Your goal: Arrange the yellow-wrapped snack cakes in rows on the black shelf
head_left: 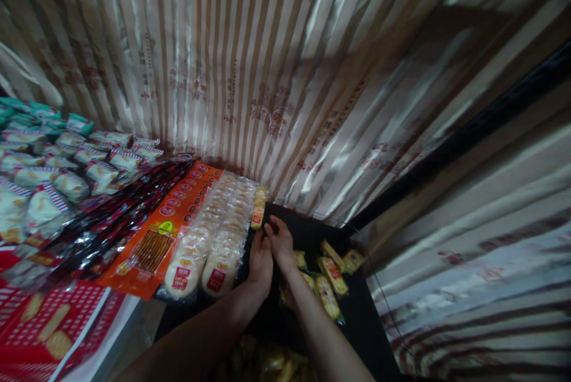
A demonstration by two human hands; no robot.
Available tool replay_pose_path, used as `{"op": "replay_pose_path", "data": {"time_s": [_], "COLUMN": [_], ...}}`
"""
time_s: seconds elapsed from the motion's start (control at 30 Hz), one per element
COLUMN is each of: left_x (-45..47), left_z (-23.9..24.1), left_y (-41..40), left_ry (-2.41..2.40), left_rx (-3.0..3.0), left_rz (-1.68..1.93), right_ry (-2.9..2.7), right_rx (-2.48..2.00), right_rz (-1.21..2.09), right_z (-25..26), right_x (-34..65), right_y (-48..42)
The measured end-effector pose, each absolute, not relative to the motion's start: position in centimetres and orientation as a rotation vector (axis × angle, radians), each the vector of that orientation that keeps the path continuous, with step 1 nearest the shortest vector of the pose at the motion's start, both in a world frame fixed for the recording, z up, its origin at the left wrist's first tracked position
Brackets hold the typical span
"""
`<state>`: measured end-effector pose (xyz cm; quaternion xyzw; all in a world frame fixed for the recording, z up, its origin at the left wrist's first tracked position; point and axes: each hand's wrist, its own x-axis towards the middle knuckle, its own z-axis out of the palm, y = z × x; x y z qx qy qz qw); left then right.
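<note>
My left hand (260, 260) and my right hand (280, 242) meet over a black surface (366, 316), fingers curled together at the edge of a row of small yellow snack packets (259, 208). Both hands touch the nearest packet in that row. Just left of them lie two long clear sleeves of round pale rice crackers (223, 233). Several loose yellow packets (332, 278) are scattered to the right of my right forearm.
Orange snack bags (165, 233), dark red packets (111, 221), white striped packets (66, 174) and teal packets (40, 114) lie in rows to the left. Red boxes (49, 322) sit at lower left. Striped shiny fabric (312, 72) hangs behind and to the right.
</note>
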<state>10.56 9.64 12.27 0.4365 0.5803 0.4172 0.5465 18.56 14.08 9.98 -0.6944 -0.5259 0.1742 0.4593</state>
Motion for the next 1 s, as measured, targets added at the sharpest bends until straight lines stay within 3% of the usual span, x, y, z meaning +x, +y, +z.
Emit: {"op": "replay_pose_path", "data": {"time_s": [0.23,0.53,1.0], "left_x": [10.7,11.6,12.8], "left_z": [13.0,13.0,13.4], "left_y": [6.2,1.5,4.1], "left_ry": [1.459,1.397,1.523], "left_rx": [1.138,1.204,1.769], "left_rz": [0.874,0.716,0.737], "right_ry": [-1.784,-2.019,-1.822], "right_rx": [-1.718,-1.778,-1.552], "right_rz": [0.062,-0.137,-0.005], "right_z": [13.4,11.7,10.3], "right_x": [20.6,23.4,22.0], "right_y": [4.2,-3.0,-7.8]}}
